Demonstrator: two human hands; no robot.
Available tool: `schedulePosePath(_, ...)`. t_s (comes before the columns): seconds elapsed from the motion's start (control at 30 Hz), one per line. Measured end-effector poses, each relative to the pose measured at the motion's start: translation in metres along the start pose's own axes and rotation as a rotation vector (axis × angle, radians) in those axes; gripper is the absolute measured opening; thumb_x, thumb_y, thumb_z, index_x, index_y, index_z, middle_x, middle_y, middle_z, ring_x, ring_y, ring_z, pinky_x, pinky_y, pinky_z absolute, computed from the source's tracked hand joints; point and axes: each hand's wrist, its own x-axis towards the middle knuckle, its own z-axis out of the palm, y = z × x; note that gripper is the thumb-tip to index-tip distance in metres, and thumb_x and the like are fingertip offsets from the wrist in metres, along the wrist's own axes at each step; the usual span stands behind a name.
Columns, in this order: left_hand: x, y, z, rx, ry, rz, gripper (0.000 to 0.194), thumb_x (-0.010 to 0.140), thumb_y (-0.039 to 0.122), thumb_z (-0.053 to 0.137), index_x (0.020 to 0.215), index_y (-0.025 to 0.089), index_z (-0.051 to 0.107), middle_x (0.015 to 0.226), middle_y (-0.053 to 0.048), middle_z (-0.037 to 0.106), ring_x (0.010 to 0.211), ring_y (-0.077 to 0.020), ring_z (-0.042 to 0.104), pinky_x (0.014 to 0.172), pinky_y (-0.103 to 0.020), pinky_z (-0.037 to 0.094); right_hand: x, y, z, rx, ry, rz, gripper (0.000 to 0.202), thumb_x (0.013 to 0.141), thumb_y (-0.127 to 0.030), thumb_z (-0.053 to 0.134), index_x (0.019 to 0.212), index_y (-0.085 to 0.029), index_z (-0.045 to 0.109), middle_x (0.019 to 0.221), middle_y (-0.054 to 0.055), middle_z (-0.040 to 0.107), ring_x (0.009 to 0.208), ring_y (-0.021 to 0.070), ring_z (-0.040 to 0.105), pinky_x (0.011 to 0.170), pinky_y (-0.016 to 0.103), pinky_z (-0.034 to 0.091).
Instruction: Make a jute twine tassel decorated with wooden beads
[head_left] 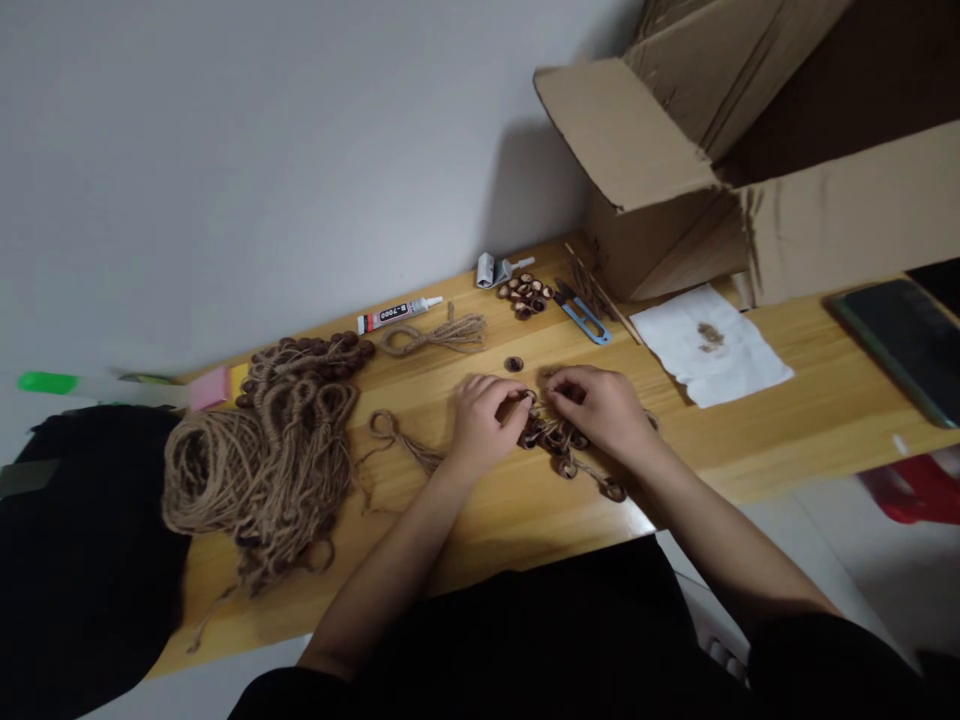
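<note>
My left hand is closed in a pinch at the edge of a small brown nut-shell half. Just across from it, my right hand has thumb and forefinger pressed together; what they hold, if anything, is too small to make out. Beneath both hands lies a cluster of shell halves on twine, partly covered by the right hand. One loose shell half sits on the table beyond the fingers. To the left of my left forearm is a looped piece of twine.
On the left lie a heap of twine loops and a twine coil. Along the back are a glue tube, a twine bundle, loose shells and blue thread snips. A cardboard box, stained tissue and phone stand right.
</note>
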Motion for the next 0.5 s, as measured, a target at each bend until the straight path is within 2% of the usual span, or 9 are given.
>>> schedulePosePath(0.1, 0.000, 0.000, 0.002, 0.007, 0.036, -0.048, 0.011, 0.082, 0.020, 0.058, 0.091, 0.019, 0.065, 0.089, -0.006, 0.066, 0.088, -0.0203, 0.060, 0.082, -0.036, 0.048, 0.000, 0.001, 0.000, 0.012, -0.014, 0.016, 0.015, 0.077, -0.017, 0.058, 0.082, -0.021, 0.072, 0.088, 0.004, 0.075, 0.080, 0.0214, 0.069, 0.072, 0.031, 0.050)
schedulePosePath(0.2, 0.006, 0.001, 0.002, 0.054, 0.058, -0.151, 0.028, 0.080, 0.011, 0.055, 0.106, 0.018, 0.061, 0.104, -0.008, 0.062, 0.097, -0.0217, 0.059, 0.087, -0.037, 0.048, 0.001, 0.002, 0.000, 0.031, -0.020, 0.025, 0.016, 0.078, -0.016, 0.059, 0.084, -0.020, 0.073, 0.089, 0.004, 0.076, 0.084, 0.0223, 0.070, 0.075, 0.031, 0.051)
schedulePosePath(0.37, 0.030, 0.013, -0.003, 0.212, -0.170, -0.262, 0.039, 0.076, 0.011, 0.062, 0.115, 0.012, 0.059, 0.110, -0.014, 0.060, 0.105, -0.0299, 0.057, 0.092, -0.045, 0.047, 0.003, 0.005, 0.002, 0.027, 0.006, 0.009, 0.017, 0.079, -0.016, 0.061, 0.087, -0.020, 0.075, 0.095, 0.005, 0.076, 0.088, 0.0228, 0.071, 0.078, 0.031, 0.052)
schedulePosePath(0.5, 0.040, 0.016, -0.001, 0.185, -0.243, -0.241, 0.029, 0.076, 0.006, 0.059, 0.103, 0.015, 0.064, 0.098, -0.010, 0.062, 0.094, -0.0258, 0.061, 0.086, -0.041, 0.050, 0.004, 0.005, 0.002, -0.003, 0.019, -0.029, 0.019, 0.080, -0.016, 0.059, 0.088, -0.022, 0.075, 0.093, 0.004, 0.076, 0.085, 0.0225, 0.071, 0.075, 0.031, 0.053)
